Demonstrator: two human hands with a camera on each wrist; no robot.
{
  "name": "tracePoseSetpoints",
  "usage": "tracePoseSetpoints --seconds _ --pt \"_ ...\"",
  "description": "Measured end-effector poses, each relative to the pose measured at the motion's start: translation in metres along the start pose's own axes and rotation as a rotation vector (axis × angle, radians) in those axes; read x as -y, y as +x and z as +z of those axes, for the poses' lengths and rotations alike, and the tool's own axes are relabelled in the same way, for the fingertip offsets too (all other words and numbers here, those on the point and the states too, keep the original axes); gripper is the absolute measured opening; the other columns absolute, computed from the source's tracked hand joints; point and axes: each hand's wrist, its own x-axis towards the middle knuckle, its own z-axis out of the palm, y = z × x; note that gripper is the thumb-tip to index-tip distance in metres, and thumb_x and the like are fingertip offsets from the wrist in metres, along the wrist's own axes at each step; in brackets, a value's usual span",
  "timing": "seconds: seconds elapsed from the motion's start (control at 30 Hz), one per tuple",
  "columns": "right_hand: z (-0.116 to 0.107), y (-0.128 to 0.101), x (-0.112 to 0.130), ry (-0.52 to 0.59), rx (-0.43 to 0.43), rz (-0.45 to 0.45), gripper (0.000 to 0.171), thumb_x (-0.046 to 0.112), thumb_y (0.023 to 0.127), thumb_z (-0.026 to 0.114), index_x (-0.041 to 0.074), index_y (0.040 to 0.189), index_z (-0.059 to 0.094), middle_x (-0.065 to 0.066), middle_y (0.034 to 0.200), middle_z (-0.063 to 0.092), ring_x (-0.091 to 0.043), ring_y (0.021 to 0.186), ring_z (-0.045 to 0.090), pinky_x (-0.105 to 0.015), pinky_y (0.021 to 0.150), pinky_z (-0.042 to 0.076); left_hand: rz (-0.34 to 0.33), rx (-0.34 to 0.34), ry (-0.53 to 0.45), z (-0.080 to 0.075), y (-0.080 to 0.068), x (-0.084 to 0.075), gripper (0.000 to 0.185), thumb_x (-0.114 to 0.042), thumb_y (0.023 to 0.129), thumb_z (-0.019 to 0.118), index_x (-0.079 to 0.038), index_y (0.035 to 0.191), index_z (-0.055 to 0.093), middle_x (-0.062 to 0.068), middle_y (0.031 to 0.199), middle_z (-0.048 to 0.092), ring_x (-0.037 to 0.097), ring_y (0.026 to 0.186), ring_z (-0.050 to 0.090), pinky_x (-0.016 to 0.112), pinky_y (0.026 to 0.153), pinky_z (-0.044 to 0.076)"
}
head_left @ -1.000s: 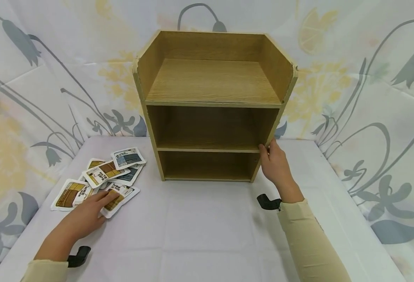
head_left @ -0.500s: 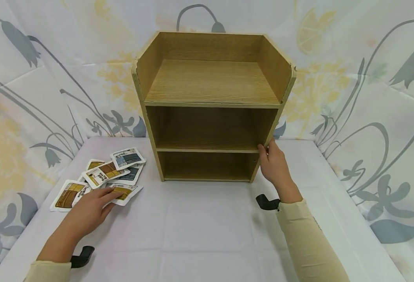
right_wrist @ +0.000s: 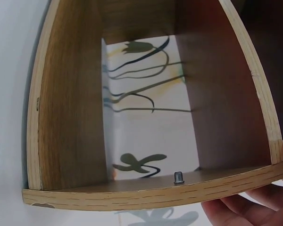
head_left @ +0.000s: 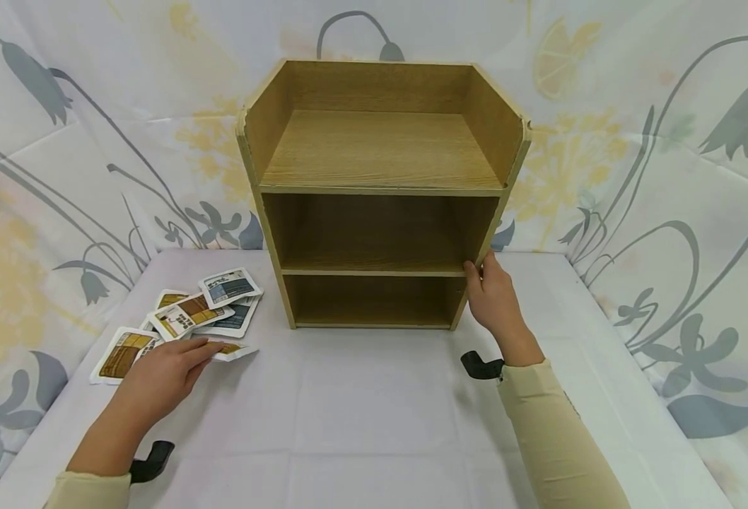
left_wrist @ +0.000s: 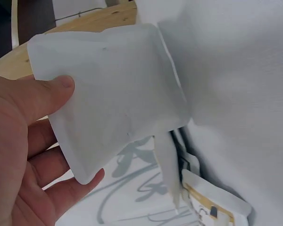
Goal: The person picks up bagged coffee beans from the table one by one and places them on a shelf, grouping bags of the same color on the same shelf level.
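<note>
L hand low left on the white tablecloth, at the near edge of a loose pile of sachets. It pinches one white sachet: thumb on the top face, other fingers curled under it, per L wrist view. In the head view that sachet pokes out just past the fingertips, toward the shelf, mostly hidden by the hand. It's lifted at the hand end; can't tell if the far end still touches the cloth. Rest of the pile lies just beyond and left of the hand, packs overlapping, brown/yellow and blue-grey prints face up. One brown-print pack sits right beside the hand's left side.

R hand grips the wooden shelf unit on its right side panel, at the level of the middle shelf board. Thumb on the front edge, fingers wrapped round the outer side. R wrist view: fingers under the panel edge, a small metal peg just inside it.

Shelf unit stands upright at table centre-back, 3 open levels, nothing on them, back open to the floral backdrop. Sachet pile is well left of the shelf, apart from it. Cream sleeve on R arm, black wrist mounts on both arms.
</note>
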Motion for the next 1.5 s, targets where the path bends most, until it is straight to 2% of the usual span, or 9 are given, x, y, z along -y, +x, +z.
tracePoseSetpoints --seconds 0.23,0.47,0.67,0.8,0.97,1.1,1.2,1.37,1.5 --pt "-0.003 0.0 0.004 0.0 -0.001 0.001 0.043 0.03 0.105 0.034 -0.003 0.132 0.04 -0.03 0.126 0.055 -0.045 0.115 0.059 -0.057 0.09 0.051 -0.01 0.021 0.023 -0.009 0.004 -0.007 0.031 -0.015 0.086 0.07 -0.012 0.116 0.071 0.01 0.111 0.072 0.034 0.095 0.069 0.052 0.077 0.055" --pt "-0.004 0.005 0.005 0.048 0.019 0.048 0.044 0.028 0.102 0.037 -0.001 0.135 0.04 -0.029 0.137 0.05 -0.044 0.124 0.054 -0.055 0.095 0.051 0.005 0.008 0.048 -0.02 0.009 -0.018 0.033 -0.01 0.086 0.068 -0.014 0.119 0.069 0.01 0.109 0.073 0.032 0.089 0.07 0.051 0.07 0.056" --pt "0.0 0.011 0.005 0.054 0.02 0.116 0.051 0.035 0.102 0.038 -0.002 0.136 0.043 -0.029 0.132 0.054 -0.044 0.121 0.055 -0.057 0.094 0.049 0.06 -0.085 0.038 -0.028 0.013 -0.028 0.034 -0.007 0.084 0.068 -0.015 0.117 0.07 0.008 0.105 0.074 0.03 0.084 0.071 0.047 0.065 0.056" --pt "0.002 0.012 0.006 0.083 0.004 0.15 0.05 0.034 0.102 0.037 -0.001 0.137 0.043 -0.03 0.131 0.055 -0.044 0.118 0.057 -0.057 0.094 0.049 0.104 -0.14 0.035 -0.034 0.017 -0.034 0.035 -0.005 0.083 0.069 -0.014 0.116 0.07 0.008 0.101 0.075 0.029 0.082 0.072 0.046 0.065 0.057" --pt "0.002 0.012 0.006 0.085 -0.018 0.136 0.048 0.033 0.103 0.035 -0.001 0.136 0.044 -0.03 0.131 0.056 -0.044 0.117 0.057 -0.057 0.095 0.049 0.134 -0.189 0.036 -0.044 0.022 -0.041 0.038 -0.003 0.08 0.072 -0.013 0.117 0.069 0.01 0.1 0.075 0.03 0.081 0.071 0.045 0.065 0.057" --pt "0.005 0.012 0.003 0.099 -0.031 0.123 0.048 0.034 0.103 0.035 0.0 0.135 0.046 -0.029 0.13 0.057 -0.043 0.117 0.058 -0.057 0.093 0.05 0.185 -0.288 0.031 -0.048 0.027 -0.045 0.041 0.0 0.075 0.073 -0.011 0.114 0.07 0.009 0.097 0.074 0.029 0.077 0.071 0.044 0.061 0.057" --pt "0.006 0.013 0.003 0.11 -0.041 0.122 0.047 0.035 0.102 0.036 0.001 0.134 0.046 -0.028 0.129 0.058 -0.043 0.116 0.059 -0.057 0.092 0.05 0.21 -0.338 0.023 -0.05 0.03 -0.046 0.042 0.002 0.074 0.072 -0.01 0.114 0.07 0.009 0.095 0.074 0.028 0.076 0.071 0.043 0.06 0.056" --pt "0.006 0.013 0.004 0.12 -0.045 0.125 0.048 0.035 0.102 0.036 0.002 0.135 0.046 -0.028 0.129 0.057 -0.042 0.115 0.059 -0.056 0.091 0.051 0.212 -0.325 0.017 -0.055 0.036 -0.052 0.042 0.002 0.076 0.072 -0.01 0.117 0.068 0.01 0.095 0.074 0.028 0.078 0.071 0.044 0.063 0.057" --pt "0.008 0.012 0.003 0.117 -0.047 0.127 0.048 0.037 0.102 0.035 0.002 0.133 0.047 -0.027 0.127 0.059 -0.042 0.112 0.06 -0.055 0.088 0.052 0.269 -0.384 0.011 -0.058 0.042 -0.055 0.042 0.004 0.075 0.071 -0.008 0.116 0.069 0.01 0.095 0.075 0.028 0.076 0.071 0.043 0.063 0.057"
